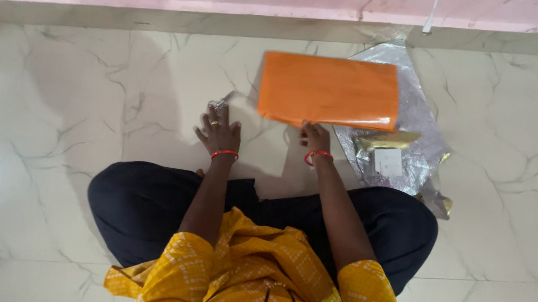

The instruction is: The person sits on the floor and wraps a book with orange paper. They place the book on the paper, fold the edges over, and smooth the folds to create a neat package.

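An orange folded sheet (pixel 328 90) is pinned at its lower edge, centre frame on the marble floor (pixel 74 81), by the right hand (pixel 314 138); the left hand (pixel 218 132) is laid beside it, fingers (pixel 208 116) spread open, clear wrapping (pixel 413 134) seen at right.

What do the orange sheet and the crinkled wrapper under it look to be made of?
Orange sheet: probably paper or thin card, flat, with a slight sheen and crisp straight edges. Wrapper: looks like thin clear or silvery plastic film, glossy and wrinkled with bright glints. The right hand touches the sheet's near edge.
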